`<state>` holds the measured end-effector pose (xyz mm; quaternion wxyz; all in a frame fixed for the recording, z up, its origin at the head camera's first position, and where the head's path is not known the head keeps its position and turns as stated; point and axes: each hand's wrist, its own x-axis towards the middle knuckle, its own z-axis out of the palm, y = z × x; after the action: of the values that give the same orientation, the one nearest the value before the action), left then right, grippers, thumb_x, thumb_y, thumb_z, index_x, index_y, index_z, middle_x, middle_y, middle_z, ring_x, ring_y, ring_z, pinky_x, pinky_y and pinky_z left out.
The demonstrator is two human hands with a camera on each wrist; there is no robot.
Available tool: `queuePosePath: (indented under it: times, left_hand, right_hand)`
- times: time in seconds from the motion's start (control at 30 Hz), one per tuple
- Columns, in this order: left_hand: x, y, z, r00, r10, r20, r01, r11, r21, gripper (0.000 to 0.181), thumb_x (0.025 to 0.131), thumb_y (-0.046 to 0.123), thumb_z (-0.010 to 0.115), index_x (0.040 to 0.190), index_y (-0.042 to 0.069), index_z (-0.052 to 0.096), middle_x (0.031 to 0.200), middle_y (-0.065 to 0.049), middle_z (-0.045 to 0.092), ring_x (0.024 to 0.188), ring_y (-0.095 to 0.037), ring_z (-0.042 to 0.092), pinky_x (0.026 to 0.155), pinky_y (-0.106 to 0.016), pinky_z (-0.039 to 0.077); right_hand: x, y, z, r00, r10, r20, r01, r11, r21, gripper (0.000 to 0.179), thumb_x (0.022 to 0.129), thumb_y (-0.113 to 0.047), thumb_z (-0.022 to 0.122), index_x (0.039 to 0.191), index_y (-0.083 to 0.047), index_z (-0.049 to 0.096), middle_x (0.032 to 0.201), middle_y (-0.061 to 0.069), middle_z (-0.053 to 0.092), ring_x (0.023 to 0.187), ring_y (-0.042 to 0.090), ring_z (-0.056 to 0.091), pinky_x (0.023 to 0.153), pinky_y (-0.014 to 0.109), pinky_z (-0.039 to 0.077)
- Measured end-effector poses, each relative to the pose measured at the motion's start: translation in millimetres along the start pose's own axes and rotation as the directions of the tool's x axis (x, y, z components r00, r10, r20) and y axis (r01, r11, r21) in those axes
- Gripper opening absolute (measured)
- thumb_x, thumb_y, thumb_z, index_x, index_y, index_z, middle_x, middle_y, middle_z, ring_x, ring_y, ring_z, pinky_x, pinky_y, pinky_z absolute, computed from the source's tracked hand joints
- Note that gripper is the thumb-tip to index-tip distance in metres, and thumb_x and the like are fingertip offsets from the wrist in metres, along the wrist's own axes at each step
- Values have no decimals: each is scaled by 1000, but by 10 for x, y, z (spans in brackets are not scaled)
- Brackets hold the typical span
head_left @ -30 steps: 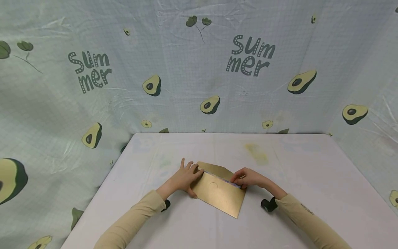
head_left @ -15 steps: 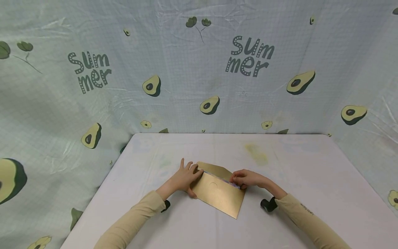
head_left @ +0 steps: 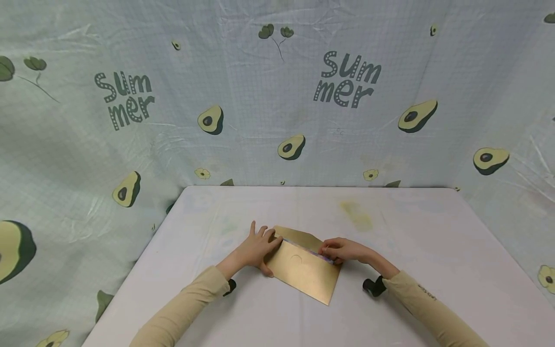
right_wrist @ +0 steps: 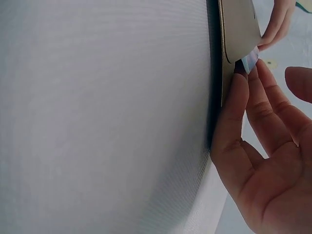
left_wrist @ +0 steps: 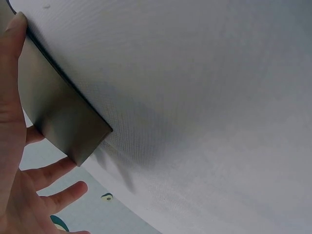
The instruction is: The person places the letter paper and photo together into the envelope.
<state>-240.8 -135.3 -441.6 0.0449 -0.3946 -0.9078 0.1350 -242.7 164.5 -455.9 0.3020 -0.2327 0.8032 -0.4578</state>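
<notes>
A gold envelope (head_left: 303, 272) lies slanted on the table with its flap (head_left: 298, 235) folded back on the far side. Along its mouth shows a thin strip of a blue and purple paper slip (right_wrist: 250, 60), most of it hidden inside. My left hand (head_left: 257, 249) rests spread over the envelope's left end, thumb at the near corner and index finger at the mouth. At the right end, my right hand (head_left: 347, 249) pinches the slip's corner between thumb and fingers, as the right wrist view shows. In the left wrist view, the left fingers reach round the envelope's end.
The white table (head_left: 416, 241) carries a faint yellow stain (head_left: 356, 214) toward the back. Behind it hangs a pale cloth (head_left: 243, 82) printed with avocados and lettering. Black wrist devices (head_left: 374, 286) sit under both beige sleeves (head_left: 186, 301).
Both hands and the envelope keep nearly the same place; the whole head view has shifted very slightly. My right hand stays at the mouth's right end throughout.
</notes>
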Motion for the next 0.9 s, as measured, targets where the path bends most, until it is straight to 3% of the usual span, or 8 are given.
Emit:
queuePosePath:
  times: [0.23,0.6,0.9]
  left_hand:
    - [-1,-5,4,1000,2,0,-2,1000,-14,102,53,73,64,133,16,41,127,-14,44,116,-34,41,90,-67,27]
    - [1,-14,-3,1000,1,8,-1,1000,-15,101,53,73,64,133,16,41,129,-14,43,117,-33,41,91,-67,27]
    - [11,-9,12,1000,0,23,1,1000,-25,101,54,73,64,134,16,40,130,-14,43,118,-33,40,91,-67,27]
  right_hand:
    - [-28,-14,12,999,28,-18,-28,1000,-10,30,92,-26,47,109,-4,59,87,5,53,76,13,45,64,25,42]
    - [-89,50,-4,999,-34,-20,35,999,29,34,92,-27,48,113,-2,57,116,16,55,85,15,50,75,27,46]
    - [-138,85,-26,997,-74,-15,75,994,85,35,92,-24,47,116,1,54,119,20,53,98,16,54,79,27,47]
